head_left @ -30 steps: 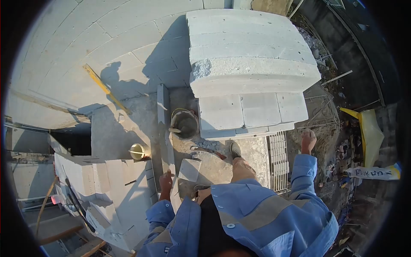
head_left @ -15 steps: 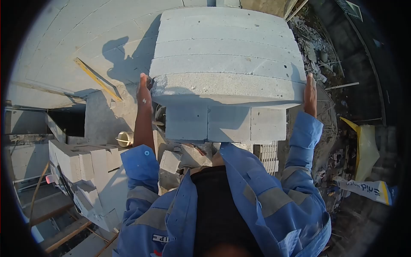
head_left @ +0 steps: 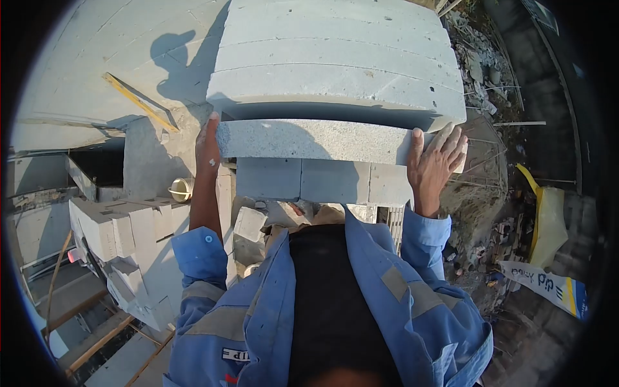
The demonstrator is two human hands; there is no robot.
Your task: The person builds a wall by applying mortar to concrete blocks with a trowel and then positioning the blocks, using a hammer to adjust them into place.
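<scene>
The block (head_left: 309, 142) has slid off the stack (head_left: 335, 58) toward the person; left hand (head_left: 207, 149) and right hand (head_left: 435, 164) clasp its ends, mid-frame, between both palms.

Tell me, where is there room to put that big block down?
Both hands, left hand and right hand, grip the block pulled from the stack. Bare room: the pale floor left of the stack, beyond the yellow level. Crowded: broken blocks lower left, rubble right.

Sunlit block wall (head_left: 77, 58), rubble-strewn ground (head_left: 480, 64)
</scene>
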